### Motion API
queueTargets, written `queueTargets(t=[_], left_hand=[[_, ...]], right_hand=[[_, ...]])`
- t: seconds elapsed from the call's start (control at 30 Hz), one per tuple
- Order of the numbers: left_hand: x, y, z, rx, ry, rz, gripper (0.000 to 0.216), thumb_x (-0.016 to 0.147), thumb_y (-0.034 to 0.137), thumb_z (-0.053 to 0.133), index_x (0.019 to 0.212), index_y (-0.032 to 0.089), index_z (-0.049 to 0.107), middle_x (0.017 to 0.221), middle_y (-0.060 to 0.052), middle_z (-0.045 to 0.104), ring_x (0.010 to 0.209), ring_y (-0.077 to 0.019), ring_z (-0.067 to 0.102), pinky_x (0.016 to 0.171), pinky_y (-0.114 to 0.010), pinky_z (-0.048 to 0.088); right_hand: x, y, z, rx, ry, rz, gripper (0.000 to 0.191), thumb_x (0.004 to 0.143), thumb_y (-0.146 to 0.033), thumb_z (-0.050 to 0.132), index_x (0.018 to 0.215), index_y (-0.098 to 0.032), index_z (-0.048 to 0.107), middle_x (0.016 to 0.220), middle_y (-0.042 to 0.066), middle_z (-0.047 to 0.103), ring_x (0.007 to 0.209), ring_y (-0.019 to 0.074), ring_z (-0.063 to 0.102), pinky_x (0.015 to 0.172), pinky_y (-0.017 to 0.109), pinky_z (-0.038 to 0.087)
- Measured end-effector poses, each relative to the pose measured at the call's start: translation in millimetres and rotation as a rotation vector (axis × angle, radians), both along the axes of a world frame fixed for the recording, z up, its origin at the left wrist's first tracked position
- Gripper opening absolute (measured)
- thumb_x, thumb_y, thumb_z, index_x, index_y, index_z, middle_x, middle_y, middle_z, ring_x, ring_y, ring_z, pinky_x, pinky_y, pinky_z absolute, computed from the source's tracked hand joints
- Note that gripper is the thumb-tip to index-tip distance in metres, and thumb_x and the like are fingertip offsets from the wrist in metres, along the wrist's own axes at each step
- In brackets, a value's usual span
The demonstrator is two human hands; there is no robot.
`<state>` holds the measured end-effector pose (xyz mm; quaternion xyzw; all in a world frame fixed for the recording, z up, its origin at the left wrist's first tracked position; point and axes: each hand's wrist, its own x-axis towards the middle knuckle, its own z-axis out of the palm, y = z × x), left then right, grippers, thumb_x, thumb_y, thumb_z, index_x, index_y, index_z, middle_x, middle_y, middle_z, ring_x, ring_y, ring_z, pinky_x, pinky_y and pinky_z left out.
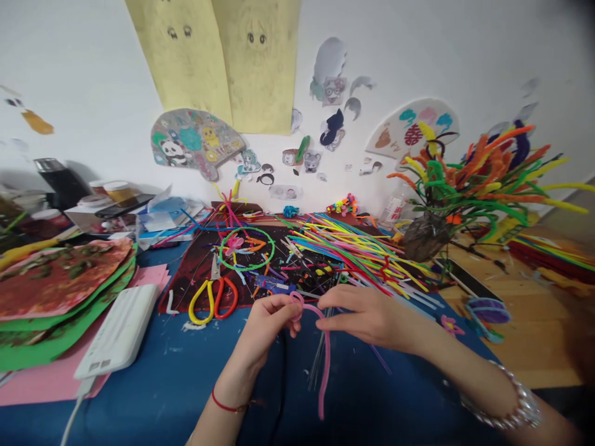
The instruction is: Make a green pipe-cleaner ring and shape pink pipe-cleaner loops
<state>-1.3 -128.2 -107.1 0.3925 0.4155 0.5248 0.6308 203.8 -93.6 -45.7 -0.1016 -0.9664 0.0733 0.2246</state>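
A pink pipe cleaner (326, 371) is held between my two hands above the front of the blue table. One end is curled into small loops, pinched between the thumb and fingers of my left hand (272, 316). From there it arches right to the fingertips of my right hand (360, 317), which close around it at the bend, and its long free end hangs down. Just behind the hands lies a blue glue gun (275, 286), partly hidden. Scissors (214, 296) with one yellow and one red handle rest to the left of my left hand.
Many coloured pipe cleaners (353, 244) are spread across a dark mat, with a green pipe cleaner ring (273, 251) to their left. A white power bank (118, 331) sits at left beside painted sheets (69, 279). At right stands a bunch of pipe cleaner stems (469, 179); a small pink flower (450, 325) lies below.
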Motion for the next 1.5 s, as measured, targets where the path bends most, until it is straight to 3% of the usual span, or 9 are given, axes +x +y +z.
queueTargets(t=[0.2, 0.47, 0.63, 0.83, 1.03, 1.13, 1.23, 1.4, 1.5], left_hand=[[0.3, -0.8, 0.3, 0.040, -0.024, 0.037, 0.020, 0.067, 0.029, 0.076, 0.064, 0.012, 0.069, 0.053, -0.001, 0.062, 0.048, -0.0098, 0.055, 0.049, -0.021, 0.044], [1.7, -2.2, -3.2, 0.128, -0.038, 0.122, 0.019, 0.068, 0.031, 0.078, 0.070, 0.013, 0.071, 0.059, -0.001, 0.067, 0.053, -0.0110, 0.059, 0.057, -0.023, 0.048], [2.5, -1.7, -5.6, 0.172, -0.024, 0.162, 0.019, 0.069, 0.031, 0.077, 0.075, 0.014, 0.074, 0.062, -0.003, 0.069, 0.057, -0.0144, 0.062, 0.059, -0.026, 0.051], [2.4, -2.9, -7.0, 0.233, -0.031, 0.175, 0.011, 0.069, 0.026, 0.076, 0.074, 0.016, 0.076, 0.067, -0.003, 0.071, 0.060, -0.0140, 0.063, 0.063, -0.026, 0.053], [1.6, -6.5, -1.3, 0.285, 0.110, 0.150, 0.005, 0.072, 0.022, 0.074, 0.071, 0.018, 0.077, 0.067, -0.003, 0.072, 0.066, -0.0146, 0.064, 0.066, -0.024, 0.052], [0.8, -6.0, -0.3, 0.298, 0.161, 0.097, 0.008, 0.073, 0.023, 0.073, 0.069, 0.018, 0.077, 0.065, -0.004, 0.071, 0.067, -0.0146, 0.064, 0.067, -0.023, 0.051], [0.7, -4.5, -0.7, 0.232, 0.098, 0.020, 0.014, 0.074, 0.028, 0.072, 0.069, 0.016, 0.077, 0.064, -0.004, 0.071, 0.062, -0.0138, 0.063, 0.063, -0.022, 0.050], [2.7, -2.8, -0.8, 0.120, 0.026, 0.001, 0.020, 0.073, 0.032, 0.073, 0.067, 0.013, 0.075, 0.060, -0.004, 0.070, 0.057, -0.0119, 0.062, 0.060, -0.020, 0.049], [3.2, -2.6, -0.8, 0.088, 0.015, 0.004, 0.022, 0.073, 0.033, 0.073, 0.068, 0.012, 0.074, 0.059, -0.005, 0.070, 0.054, -0.0120, 0.062, 0.057, -0.021, 0.049]], right_hand=[[-5.2, -3.3, -12.3, 0.055, 0.046, 0.056, 0.026, 0.092, -0.010, 0.048, 0.107, -0.019, 0.067, 0.100, 0.007, 0.072, 0.097, 0.0171, 0.065, 0.085, 0.031, 0.055], [-21.5, -8.9, -34.8, 0.044, 0.365, -0.190, 0.023, 0.087, -0.010, 0.055, 0.103, -0.021, 0.068, 0.093, 0.006, 0.072, 0.088, 0.0160, 0.067, 0.081, 0.031, 0.057], [-30.0, -11.1, -37.1, 0.043, 0.419, -0.266, 0.024, 0.086, -0.010, 0.055, 0.102, -0.022, 0.068, 0.090, 0.006, 0.072, 0.084, 0.0174, 0.067, 0.078, 0.033, 0.057], [-37.4, -17.0, -32.8, 0.052, 0.420, -0.276, 0.025, 0.088, -0.007, 0.051, 0.102, -0.021, 0.067, 0.089, 0.006, 0.071, 0.084, 0.0171, 0.066, 0.078, 0.032, 0.055], [-39.5, -21.0, -19.6, -0.194, 0.300, -0.494, 0.011, 0.086, -0.014, 0.058, 0.089, -0.022, 0.064, 0.082, 0.002, 0.071, 0.075, 0.0160, 0.067, 0.070, 0.027, 0.051], [-36.8, -18.3, -9.7, -0.272, 0.172, -0.525, 0.011, 0.083, -0.014, 0.061, 0.089, -0.022, 0.065, 0.080, -0.001, 0.071, 0.076, 0.0159, 0.066, 0.069, 0.026, 0.048], [-34.1, -14.5, -0.1, -0.293, 0.075, -0.514, 0.012, 0.082, -0.013, 0.062, 0.082, -0.023, 0.068, 0.079, -0.002, 0.072, 0.074, 0.0154, 0.066, 0.068, 0.026, 0.045], [-34.5, -8.8, 13.8, -0.546, 0.014, -0.472, 0.013, 0.084, -0.015, 0.060, 0.083, -0.023, 0.070, 0.076, -0.005, 0.073, 0.070, 0.0110, 0.066, 0.065, 0.021, 0.044], [-34.9, -4.5, 17.8, -0.534, -0.024, -0.446, 0.011, 0.086, -0.018, 0.059, 0.088, -0.022, 0.069, 0.073, -0.004, 0.071, 0.066, 0.0102, 0.064, 0.063, 0.020, 0.043]])
